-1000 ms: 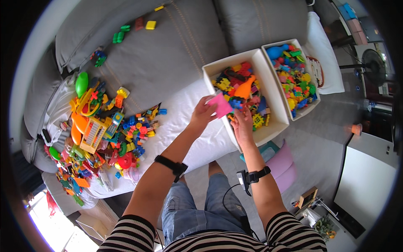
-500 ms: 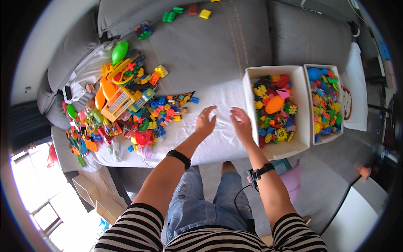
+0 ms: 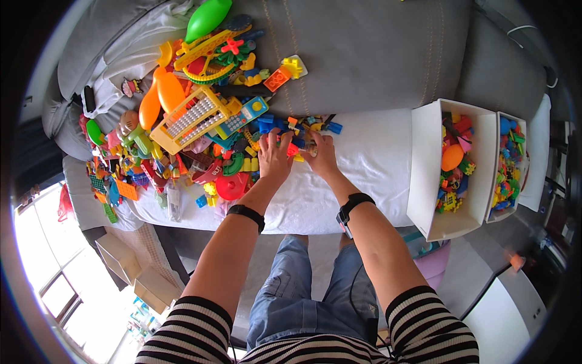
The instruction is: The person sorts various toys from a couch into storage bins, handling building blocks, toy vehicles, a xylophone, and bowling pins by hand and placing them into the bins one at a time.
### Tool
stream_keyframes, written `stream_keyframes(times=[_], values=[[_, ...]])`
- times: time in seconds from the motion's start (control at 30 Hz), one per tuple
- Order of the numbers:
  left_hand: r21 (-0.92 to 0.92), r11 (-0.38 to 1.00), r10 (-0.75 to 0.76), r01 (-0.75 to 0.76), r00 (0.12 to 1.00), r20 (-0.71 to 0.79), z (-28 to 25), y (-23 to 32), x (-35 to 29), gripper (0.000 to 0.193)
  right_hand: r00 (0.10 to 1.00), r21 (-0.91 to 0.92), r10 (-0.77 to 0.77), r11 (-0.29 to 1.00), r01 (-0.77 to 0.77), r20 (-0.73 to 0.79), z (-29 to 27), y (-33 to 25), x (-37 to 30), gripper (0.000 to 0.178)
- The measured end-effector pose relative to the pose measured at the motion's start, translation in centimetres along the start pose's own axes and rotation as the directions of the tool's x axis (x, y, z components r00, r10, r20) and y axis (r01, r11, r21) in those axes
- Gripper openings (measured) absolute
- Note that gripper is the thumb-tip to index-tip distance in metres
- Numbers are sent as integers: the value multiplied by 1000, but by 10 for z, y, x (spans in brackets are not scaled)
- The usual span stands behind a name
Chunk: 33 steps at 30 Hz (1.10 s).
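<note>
Side by side, a person's two bare hands reach into the right-hand edge of a heap of colorful toys on a white cover (image 3: 373,170) laid over a gray sofa (image 3: 376,51). The left hand (image 3: 276,159) is set down with fingers slightly parted at the small plastic bricks (image 3: 266,126); whether it grips one cannot be told. The right hand (image 3: 323,159), just beside it, curls with thumb and fingers around the near side of the same cluster, and its hold, too, cannot be made out. The bricks, in blue, red, orange and yellow, lie between the hands and just beyond the fingertips.

To the left, a yellow-framed abacus (image 3: 193,116) tilts on the heap, near a blue toy with a keypad (image 3: 244,115) and a red round piece (image 3: 232,186). A green pin-shaped toy (image 3: 208,19) lies at the top of the pile. Well apart at right stand two white bins (image 3: 423,176) of mixed toys, the nearer one with an orange piece (image 3: 452,158) on top. Black bands (image 3: 247,213) circle both wrists.
</note>
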<state>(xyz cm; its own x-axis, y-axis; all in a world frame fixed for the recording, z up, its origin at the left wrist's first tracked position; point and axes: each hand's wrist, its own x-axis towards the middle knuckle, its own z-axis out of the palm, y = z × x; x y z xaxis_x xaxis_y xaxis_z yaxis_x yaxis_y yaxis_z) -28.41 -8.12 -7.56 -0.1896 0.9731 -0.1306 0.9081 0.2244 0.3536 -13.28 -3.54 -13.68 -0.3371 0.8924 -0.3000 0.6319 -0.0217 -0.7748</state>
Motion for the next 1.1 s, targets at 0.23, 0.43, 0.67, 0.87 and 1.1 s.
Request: stream_keyframes(times=[0.23, 0.43, 0.67, 0.87, 1.1], values=[[25, 999, -41, 39, 996, 75, -15, -18, -10, 96, 983, -55, -98, 994, 90, -156, 15, 0, -4, 60], [-63, 998, -21, 27, 995, 101, -1, -14, 6, 71, 969, 322, 237, 925, -204, -68, 26, 22, 11, 42], [-549, 831, 98, -89, 995, -12, -4, -39, -16, 33, 916, 427, 399, 835, -346, -38, -11, -1, -34, 38], [-779, 530, -193, 335, 942, 273, 18, -7, -6, 31, 852, 803, 484, 418, -424, 199, -42, 23, -46, 44], [-594, 804, 114, -18, 986, 123, 42, 19, 0, 53, 909, 548, 413, 771, -324, -44, -46, 66, -49, 41]])
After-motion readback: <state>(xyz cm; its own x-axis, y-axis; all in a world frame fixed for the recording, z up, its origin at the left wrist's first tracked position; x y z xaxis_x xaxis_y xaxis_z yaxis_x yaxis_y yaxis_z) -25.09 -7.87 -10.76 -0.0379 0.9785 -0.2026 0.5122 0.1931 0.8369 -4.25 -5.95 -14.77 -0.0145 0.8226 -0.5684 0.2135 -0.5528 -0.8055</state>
